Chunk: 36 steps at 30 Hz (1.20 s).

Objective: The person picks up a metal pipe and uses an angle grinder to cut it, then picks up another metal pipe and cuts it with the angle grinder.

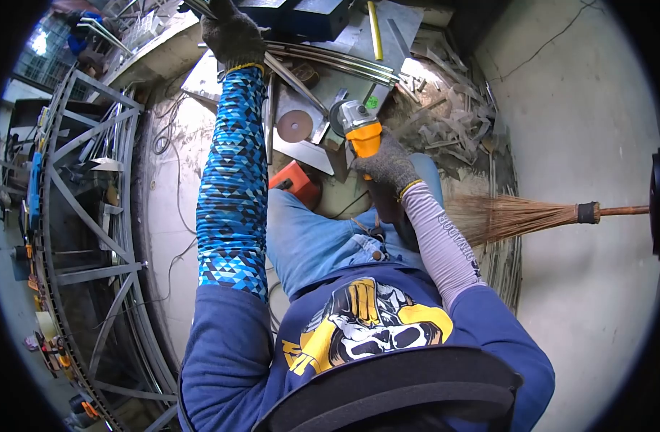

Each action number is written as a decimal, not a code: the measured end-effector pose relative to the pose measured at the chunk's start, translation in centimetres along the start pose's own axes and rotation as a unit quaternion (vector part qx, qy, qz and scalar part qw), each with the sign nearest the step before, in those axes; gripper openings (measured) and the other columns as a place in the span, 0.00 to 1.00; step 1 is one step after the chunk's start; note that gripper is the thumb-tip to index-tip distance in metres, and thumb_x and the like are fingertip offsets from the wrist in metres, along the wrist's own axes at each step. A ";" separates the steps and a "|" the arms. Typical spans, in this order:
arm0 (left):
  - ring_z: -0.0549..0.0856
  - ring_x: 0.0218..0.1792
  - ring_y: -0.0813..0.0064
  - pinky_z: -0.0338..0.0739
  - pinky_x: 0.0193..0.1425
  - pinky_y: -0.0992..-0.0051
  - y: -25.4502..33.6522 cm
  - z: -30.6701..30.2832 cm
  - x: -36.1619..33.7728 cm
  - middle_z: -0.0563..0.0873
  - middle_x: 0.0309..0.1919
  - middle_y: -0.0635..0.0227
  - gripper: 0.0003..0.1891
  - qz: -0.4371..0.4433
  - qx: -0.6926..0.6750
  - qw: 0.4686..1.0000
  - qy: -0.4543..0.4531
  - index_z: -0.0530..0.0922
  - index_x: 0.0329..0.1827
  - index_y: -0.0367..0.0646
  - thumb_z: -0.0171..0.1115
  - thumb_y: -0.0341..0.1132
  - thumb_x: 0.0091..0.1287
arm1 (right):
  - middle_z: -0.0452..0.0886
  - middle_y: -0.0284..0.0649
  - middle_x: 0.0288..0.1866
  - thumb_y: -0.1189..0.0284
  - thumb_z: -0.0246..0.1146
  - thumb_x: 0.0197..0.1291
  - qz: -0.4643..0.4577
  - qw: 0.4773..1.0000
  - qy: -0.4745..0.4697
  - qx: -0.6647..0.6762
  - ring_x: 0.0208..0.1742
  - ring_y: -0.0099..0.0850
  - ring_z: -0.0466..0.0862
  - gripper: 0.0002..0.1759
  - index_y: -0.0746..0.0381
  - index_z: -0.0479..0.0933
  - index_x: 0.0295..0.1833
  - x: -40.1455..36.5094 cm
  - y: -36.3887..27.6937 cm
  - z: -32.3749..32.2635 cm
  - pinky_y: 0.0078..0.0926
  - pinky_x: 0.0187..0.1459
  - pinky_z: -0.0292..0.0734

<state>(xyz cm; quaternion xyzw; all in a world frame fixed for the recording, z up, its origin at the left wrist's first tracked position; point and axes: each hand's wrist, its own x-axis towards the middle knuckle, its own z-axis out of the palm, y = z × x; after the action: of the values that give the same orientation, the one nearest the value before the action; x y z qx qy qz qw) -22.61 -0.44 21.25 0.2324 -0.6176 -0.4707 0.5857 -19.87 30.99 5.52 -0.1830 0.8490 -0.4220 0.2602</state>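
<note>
My right hand, in a grey knit glove, is wrapped round a yellow-orange angle grinder. The grinder's dark disc faces left, close to the metal pieces on the floor. My left hand, also gloved, stretches far forward at the top edge. Its fingers appear closed on thin metal bars, partly cut off by the frame. A loose brown cutting disc lies flat on a sheet between my hands. Long metal tubes run across behind it.
An orange-red object sits by my knee. Scraps and crumpled plastic lie to the right, near a straw broom. A metal frame rack stands on the left. A cable trails over the floor. A yellow bar lies ahead.
</note>
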 end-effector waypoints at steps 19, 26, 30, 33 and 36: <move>0.82 0.27 0.69 0.80 0.35 0.67 1.0 -0.2 -0.7 0.82 0.24 0.64 0.40 -0.002 0.031 0.999 0.015 0.81 0.41 0.35 0.56 0.73 0.72 | 0.84 0.51 0.56 0.60 0.82 0.34 -0.008 1.000 -0.013 0.009 0.59 0.46 0.86 0.49 0.64 0.72 0.65 -0.6 -0.3 -0.5 0.41 0.65 0.80; 0.83 0.27 0.67 0.80 0.36 0.65 0.9 0.2 -0.8 0.83 0.25 0.63 0.35 0.025 0.030 0.999 0.020 0.82 0.42 0.37 0.55 0.68 0.76 | 0.83 0.53 0.60 0.59 0.83 0.33 -0.003 0.998 -0.024 -0.051 0.62 0.49 0.85 0.51 0.65 0.71 0.67 0.3 1.1 0.5 0.43 0.66 0.79; 0.84 0.28 0.67 0.80 0.35 0.65 1.0 -0.5 -0.6 0.82 0.23 0.64 0.31 0.013 0.043 0.998 0.034 0.81 0.40 0.39 0.58 0.64 0.77 | 0.85 0.53 0.58 0.59 0.83 0.32 -0.031 0.999 -0.020 -0.021 0.59 0.47 0.87 0.51 0.65 0.72 0.66 -0.6 2.2 0.8 0.42 0.64 0.80; 0.84 0.27 0.68 0.82 0.33 0.66 -4.1 -2.5 0.4 0.80 0.25 0.68 0.23 0.053 0.043 0.998 0.010 0.75 0.43 0.45 0.65 0.58 0.76 | 0.88 0.46 0.51 0.62 0.83 0.33 -0.024 0.999 0.005 0.028 0.53 0.41 0.89 0.46 0.64 0.75 0.63 -2.2 1.3 -2.2 0.38 0.58 0.84; 0.79 0.21 0.70 0.83 0.25 0.67 -1.6 -6.3 -2.0 0.77 0.23 0.66 0.29 -0.066 -0.200 0.975 0.070 0.74 0.41 0.38 0.63 0.62 0.75 | 0.86 0.40 0.50 0.70 0.81 0.41 -0.013 0.993 -0.009 0.119 0.48 0.35 0.88 0.36 0.62 0.78 0.60 -4.0 0.0 -5.6 0.35 0.53 0.84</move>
<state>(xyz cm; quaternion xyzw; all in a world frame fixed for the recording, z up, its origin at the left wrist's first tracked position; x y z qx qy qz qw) -16.69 -1.43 18.08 0.1835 -0.4518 -0.6048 0.6296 -19.98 36.61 9.51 -0.1660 0.7877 -0.5218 0.2824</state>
